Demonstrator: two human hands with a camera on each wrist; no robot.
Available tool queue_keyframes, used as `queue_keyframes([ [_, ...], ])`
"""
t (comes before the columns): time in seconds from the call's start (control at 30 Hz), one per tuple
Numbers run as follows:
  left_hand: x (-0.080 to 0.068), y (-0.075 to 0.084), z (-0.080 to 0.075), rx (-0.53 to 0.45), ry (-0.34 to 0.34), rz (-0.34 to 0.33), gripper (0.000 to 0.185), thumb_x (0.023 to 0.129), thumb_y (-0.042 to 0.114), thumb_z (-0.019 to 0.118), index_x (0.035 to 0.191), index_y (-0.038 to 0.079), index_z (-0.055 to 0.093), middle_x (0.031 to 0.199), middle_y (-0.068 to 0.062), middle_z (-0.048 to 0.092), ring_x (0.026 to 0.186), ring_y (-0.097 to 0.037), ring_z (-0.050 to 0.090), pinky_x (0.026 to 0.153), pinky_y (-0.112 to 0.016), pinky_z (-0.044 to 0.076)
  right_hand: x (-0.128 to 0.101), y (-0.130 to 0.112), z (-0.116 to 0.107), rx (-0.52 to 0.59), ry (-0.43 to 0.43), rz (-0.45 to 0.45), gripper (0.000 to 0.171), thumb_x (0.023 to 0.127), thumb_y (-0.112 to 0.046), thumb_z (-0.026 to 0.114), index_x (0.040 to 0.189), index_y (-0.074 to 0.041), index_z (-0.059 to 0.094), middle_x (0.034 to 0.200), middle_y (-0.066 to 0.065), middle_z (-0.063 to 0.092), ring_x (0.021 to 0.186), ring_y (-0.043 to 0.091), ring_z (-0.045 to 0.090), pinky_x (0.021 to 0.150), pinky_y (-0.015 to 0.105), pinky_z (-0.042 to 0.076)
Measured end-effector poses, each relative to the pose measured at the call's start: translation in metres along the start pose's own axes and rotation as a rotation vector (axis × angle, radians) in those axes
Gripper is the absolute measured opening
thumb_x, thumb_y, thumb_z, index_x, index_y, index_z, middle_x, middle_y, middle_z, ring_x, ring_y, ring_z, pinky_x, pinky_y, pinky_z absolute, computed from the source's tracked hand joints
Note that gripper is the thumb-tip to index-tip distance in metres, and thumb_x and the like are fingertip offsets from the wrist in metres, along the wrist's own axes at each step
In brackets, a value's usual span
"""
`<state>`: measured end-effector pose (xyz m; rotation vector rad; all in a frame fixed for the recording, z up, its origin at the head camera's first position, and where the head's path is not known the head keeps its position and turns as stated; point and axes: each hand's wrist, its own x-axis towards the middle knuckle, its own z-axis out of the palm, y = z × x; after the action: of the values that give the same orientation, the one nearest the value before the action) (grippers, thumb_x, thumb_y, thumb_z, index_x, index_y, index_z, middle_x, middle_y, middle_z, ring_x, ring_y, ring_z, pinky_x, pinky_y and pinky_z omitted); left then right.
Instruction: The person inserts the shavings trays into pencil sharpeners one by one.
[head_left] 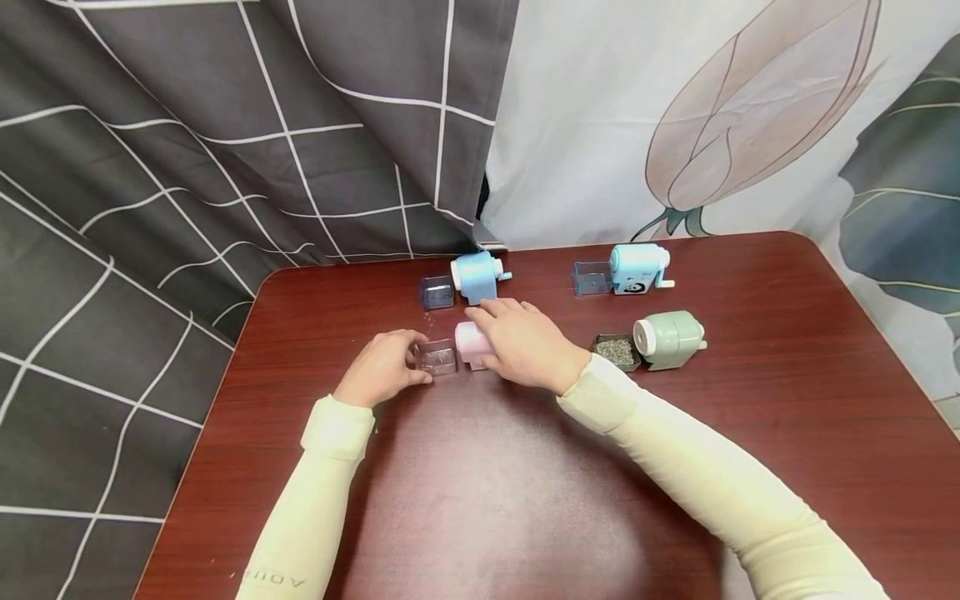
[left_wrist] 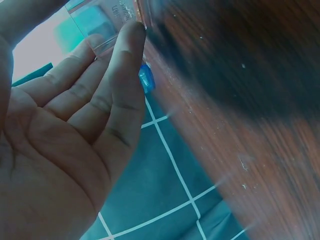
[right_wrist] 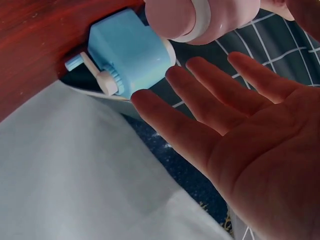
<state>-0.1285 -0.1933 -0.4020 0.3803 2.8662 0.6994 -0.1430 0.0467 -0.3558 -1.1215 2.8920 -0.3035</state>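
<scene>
My left hand (head_left: 381,367) is at a clear plastic drawer (head_left: 437,357), thumb on the near side and fingers on the far side. In the left wrist view, fingertips (left_wrist: 131,35) lie against the drawer's wall. Just right of it stands a pink hand-crank pencil sharpener (head_left: 471,343). My right hand (head_left: 528,343) reaches over this sharpener and hides most of it. In the right wrist view, its fingers (right_wrist: 170,127) are spread and fairly straight, close to the pink body. A blue pencil sharpener (head_left: 476,277) stands behind, its dark blue drawer (head_left: 437,292) beside it.
At the back right is a light blue panda sharpener (head_left: 637,268) with a bluish clear drawer (head_left: 592,278). Nearer, right of my right hand, a green sharpener (head_left: 670,340) has a drawer full of shavings (head_left: 616,352). Curtains (head_left: 300,167) hang along the far edge of the brown table (head_left: 480,500).
</scene>
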Motion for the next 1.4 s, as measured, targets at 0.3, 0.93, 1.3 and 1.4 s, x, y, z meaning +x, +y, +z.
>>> queue_keyframes([
  [0.3, -0.0004, 0.0014, -0.0009, -0.019, -0.007, 0.008, 0.05, 0.076, 0.017, 0.089, 0.119, 0.002, 0.068, 0.093, -0.005, 0.071, 0.079, -0.014, 0.069, 0.075, -0.037, 0.055, 0.0045, -0.0028, 0.0002, 0.04, -0.008, -0.006, 0.064, 0.087, -0.027, 0.079, 0.14, -0.002, 0.054, 0.136, 0.016, 0.058, 0.12, 0.034, 0.058, 0.093, 0.049, 0.052],
  [0.93, 0.0037, 0.0056, -0.0007, -0.022, 0.005, 0.042, 0.048, 0.077, 0.017, 0.089, 0.118, 0.001, 0.068, 0.099, -0.008, 0.072, 0.084, -0.017, 0.072, 0.079, -0.038, 0.056, 0.0079, -0.0006, 0.0032, 0.029, -0.006, -0.017, 0.054, 0.084, -0.019, 0.082, 0.132, -0.005, 0.061, 0.127, 0.012, 0.063, 0.114, 0.03, 0.062, 0.086, 0.048, 0.055],
  [1.3, 0.0063, 0.004, 0.0033, -0.035, -0.004, 0.052, 0.048, 0.077, 0.017, 0.088, 0.118, 0.004, 0.068, 0.097, -0.005, 0.073, 0.084, -0.015, 0.072, 0.08, -0.039, 0.055, 0.01, -0.0016, 0.0087, -0.019, 0.001, -0.019, 0.044, 0.085, -0.017, 0.08, 0.124, -0.004, 0.064, 0.117, 0.01, 0.068, 0.108, 0.027, 0.066, 0.083, 0.046, 0.056],
  [1.4, 0.0073, 0.004, 0.0047, -0.038, 0.0, 0.061, 0.049, 0.077, 0.018, 0.089, 0.119, 0.003, 0.067, 0.098, -0.006, 0.073, 0.084, -0.015, 0.072, 0.081, -0.04, 0.055, 0.0107, -0.0022, 0.0093, -0.046, 0.009, -0.018, 0.039, 0.087, -0.016, 0.078, 0.122, -0.003, 0.065, 0.114, 0.01, 0.069, 0.104, 0.026, 0.068, 0.081, 0.045, 0.057],
])
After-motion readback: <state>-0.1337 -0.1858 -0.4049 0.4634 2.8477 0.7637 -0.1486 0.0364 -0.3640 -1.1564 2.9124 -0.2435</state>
